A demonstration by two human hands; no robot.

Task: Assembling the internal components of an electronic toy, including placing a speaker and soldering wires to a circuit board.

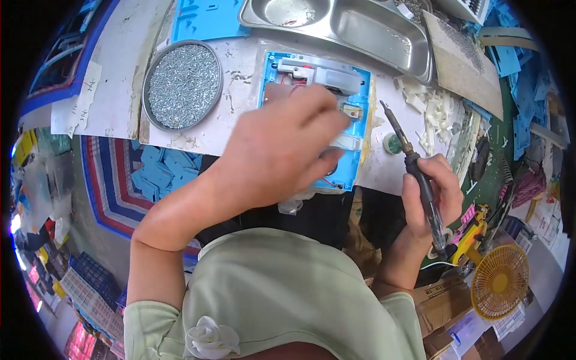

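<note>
In my right hand [433, 195] is a soldering iron [425, 186] with a dark handle, brassy collar and thin tip, pointing up and left. The tip is clear of the case. My left hand [288, 141] reaches over an open light blue plastic case [355, 157], its fingers curled and slightly blurred. Whatever those fingers pinch is hidden beneath them. Inside the case are a white-grey plastic part [336, 78], a brown board [273, 92], red wires and a small metal-and-cream component [352, 111]. My left hand covers the middle of the case.
Left of the case stands a round bowl of small metal screws [183, 84]. Behind are a steel compartment tray [384, 39] and a blue panel [210, 18]. White plastic pieces [437, 114] and a small green-rimmed jar [392, 143] lie right. A yellow fan [499, 281] stands lower right.
</note>
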